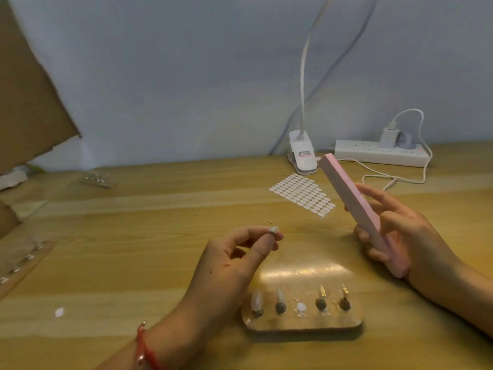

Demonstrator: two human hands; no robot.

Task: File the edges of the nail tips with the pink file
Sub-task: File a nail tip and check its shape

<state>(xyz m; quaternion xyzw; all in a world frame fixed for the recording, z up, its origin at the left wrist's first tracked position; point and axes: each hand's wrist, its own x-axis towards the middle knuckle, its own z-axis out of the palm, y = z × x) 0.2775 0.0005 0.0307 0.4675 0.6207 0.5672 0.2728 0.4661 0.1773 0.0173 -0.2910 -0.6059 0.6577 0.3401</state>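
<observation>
Here, from the head camera, the left hand (234, 260) is raised a little over the wooden worktop (133, 236), with thumb and forefinger pinching a small pale nail tip (274, 231) at the fingertips while the other fingers curl underneath. A red bracelet (144, 345) sits on that wrist. The right hand (400, 236) grips the pink file (354, 198) by its lower end, thumb across the front and fingers behind; the file slants up and away to the left, its far end well above the worktop. File and nail tip are apart, not touching.

Near the front edge, between the two forearms, lies a wooden holder (301, 325) carrying a row of small pegs. Two pegs on its left bear clear nail tips (257, 303), and two on its right show bare gold clips (321, 292). Further back lies a sheet of white oval tabs (302, 194), and behind it stands a white clip lamp (302, 153) beside a white power strip (378, 154) against the wall. Cardboard (26, 89) leans at the far left.
</observation>
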